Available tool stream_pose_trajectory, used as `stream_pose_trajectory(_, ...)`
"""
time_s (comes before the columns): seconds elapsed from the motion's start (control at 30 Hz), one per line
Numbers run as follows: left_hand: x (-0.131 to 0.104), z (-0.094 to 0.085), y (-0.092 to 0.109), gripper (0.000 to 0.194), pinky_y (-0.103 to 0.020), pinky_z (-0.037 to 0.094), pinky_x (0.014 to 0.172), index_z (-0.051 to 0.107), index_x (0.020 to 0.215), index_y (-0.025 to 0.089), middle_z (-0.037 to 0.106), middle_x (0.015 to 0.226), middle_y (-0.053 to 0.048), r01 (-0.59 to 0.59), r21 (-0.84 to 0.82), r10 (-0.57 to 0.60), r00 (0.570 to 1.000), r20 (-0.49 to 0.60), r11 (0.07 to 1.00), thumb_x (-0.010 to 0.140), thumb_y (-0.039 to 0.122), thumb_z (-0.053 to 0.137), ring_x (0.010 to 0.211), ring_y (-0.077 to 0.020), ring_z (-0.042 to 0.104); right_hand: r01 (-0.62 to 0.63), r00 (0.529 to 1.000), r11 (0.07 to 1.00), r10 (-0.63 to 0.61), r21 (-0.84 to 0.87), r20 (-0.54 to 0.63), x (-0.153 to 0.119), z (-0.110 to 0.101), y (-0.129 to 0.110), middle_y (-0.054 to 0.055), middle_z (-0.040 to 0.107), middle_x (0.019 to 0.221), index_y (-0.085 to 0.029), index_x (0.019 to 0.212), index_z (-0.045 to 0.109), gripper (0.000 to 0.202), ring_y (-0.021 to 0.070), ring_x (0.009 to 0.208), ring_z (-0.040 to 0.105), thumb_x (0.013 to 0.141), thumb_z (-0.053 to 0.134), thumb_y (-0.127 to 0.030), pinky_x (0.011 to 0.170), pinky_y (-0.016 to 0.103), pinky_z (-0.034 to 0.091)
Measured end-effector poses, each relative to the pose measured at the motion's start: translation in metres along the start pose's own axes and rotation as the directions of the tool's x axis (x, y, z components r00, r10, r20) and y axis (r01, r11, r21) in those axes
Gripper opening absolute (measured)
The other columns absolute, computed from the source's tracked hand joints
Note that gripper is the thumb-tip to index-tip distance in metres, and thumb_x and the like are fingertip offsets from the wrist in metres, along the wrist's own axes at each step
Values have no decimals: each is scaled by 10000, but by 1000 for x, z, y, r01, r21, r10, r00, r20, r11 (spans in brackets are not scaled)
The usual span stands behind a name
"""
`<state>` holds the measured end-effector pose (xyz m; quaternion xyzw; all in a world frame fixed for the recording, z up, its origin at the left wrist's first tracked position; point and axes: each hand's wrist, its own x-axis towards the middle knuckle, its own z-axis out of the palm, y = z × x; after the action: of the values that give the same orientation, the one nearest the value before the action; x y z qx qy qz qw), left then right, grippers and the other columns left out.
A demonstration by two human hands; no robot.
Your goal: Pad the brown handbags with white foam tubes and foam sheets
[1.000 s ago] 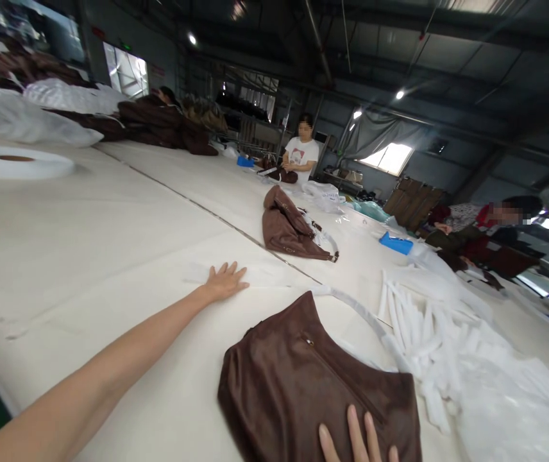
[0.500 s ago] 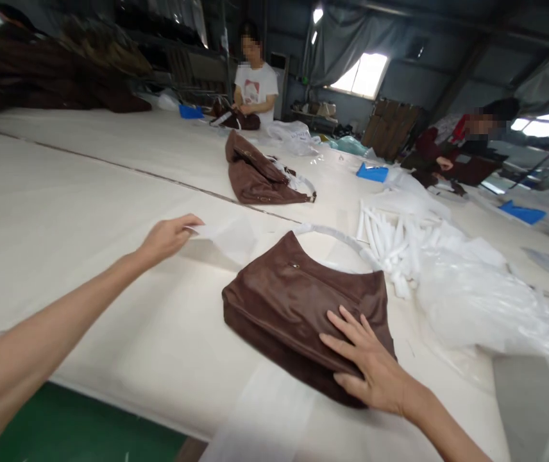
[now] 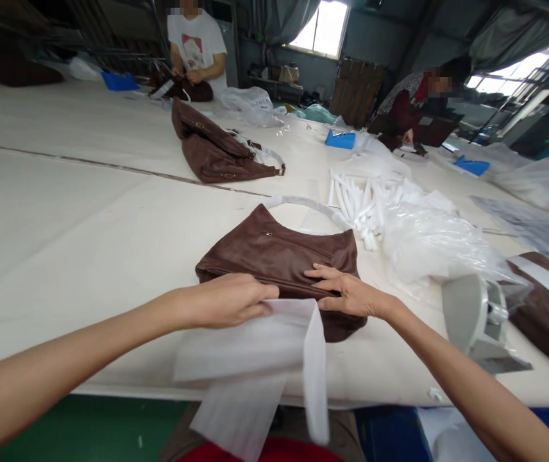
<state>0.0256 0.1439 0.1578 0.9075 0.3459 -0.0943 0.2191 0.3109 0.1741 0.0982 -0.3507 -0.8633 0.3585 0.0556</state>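
Observation:
In front of me a brown handbag [image 3: 240,247] lies flat on the white table, its wrapped strap [image 3: 303,204] arching away from me. My left hand [image 3: 236,300] is closed on the edge of a thin, translucent white foam sheet [image 3: 265,346], in front of the bag's near left side. The sheet hangs down past the table's front edge, folded at its right end. My right hand [image 3: 344,292] rests on the bag's lower right part, fingers spread, holding nothing.
A second brown handbag [image 3: 221,154] lies farther back. White foam tubes [image 3: 358,199] and a clear plastic bag [image 3: 438,237] are to the right, near a grey tape dispenser [image 3: 467,314]. More brown material [image 3: 544,308] lies at far right. Two people work across the table.
My left hand has swung from the bag's far left to its near side, bringing the foam sheet along. My right hand stays on the bag. The view has shifted right and down.

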Motion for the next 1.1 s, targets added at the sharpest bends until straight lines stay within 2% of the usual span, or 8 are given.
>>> stream_pose_trajectory(0.13,24,13,-5,100,-279,377,582,625,925,207,613,973,-39,169,269,-117,974,-196,948,948,246,535,773,-204,630,31,999,998,-29,52,-45,-2,0,3,42,425,1528,-229,1251,674,423,258,1495,218,978,483,-489,1230,477,194)
stream_pose_trajectory(0.33,27,11,3,93,-306,369,533,643,940,205,619,925,-45,203,375,-129,968,-213,904,936,261,569,726,-207,652,-40,991,940,81,340,-107,-14,-14,-13,28,603,1352,-230,1238,665,598,266,1351,461,962,359,-663,1156,447,329)
stream_pose_trajectory(0.43,29,11,1,58,-308,365,533,613,959,201,638,925,-42,196,421,-108,968,-225,886,925,237,583,731,-210,656,-145,985,965,162,218,-61,-17,-11,-25,69,636,1275,-210,1248,639,578,279,1181,578,872,570,-644,1033,417,444)
stream_pose_trajectory(0.57,26,17,-9,53,-306,354,560,552,965,200,642,939,-32,168,457,-39,960,-278,874,921,183,576,813,-200,638,-292,946,956,295,42,-138,-19,7,-28,104,644,1193,-158,1221,603,537,262,1061,609,775,771,-406,922,376,476)
stream_pose_trajectory(0.73,20,16,-22,235,-342,382,712,540,1026,184,618,1054,-63,225,475,-18,916,-402,851,854,224,696,919,-224,577,-280,949,955,260,-100,-180,-17,15,-24,50,625,1020,-161,980,594,210,196,936,593,822,719,-221,827,311,433)
stream_pose_trajectory(0.83,20,10,-33,350,-348,382,764,535,1096,181,603,1116,-70,220,443,-2,897,-442,869,820,244,739,990,-249,563,-300,947,922,258,-243,-192,-15,13,-31,30,598,907,-174,831,533,151,184,875,578,840,684,-190,754,290,394)
stream_pose_trajectory(0.97,20,12,-47,137,-312,338,628,547,927,209,616,936,-17,171,374,-38,941,-336,912,863,195,667,836,-202,602,-372,923,836,287,-402,-257,-12,18,-39,40,609,956,-187,914,527,58,186,860,590,879,572,-179,679,283,361)
stream_pose_trajectory(1.1,19,36,-55,144,-315,360,616,548,867,216,602,901,-22,149,394,24,916,-401,907,833,80,580,815,-210,613,-372,914,770,208,-518,-348,-12,25,-31,33,594,997,-209,956,511,75,180,855,585,902,521,-157,610,286,328)
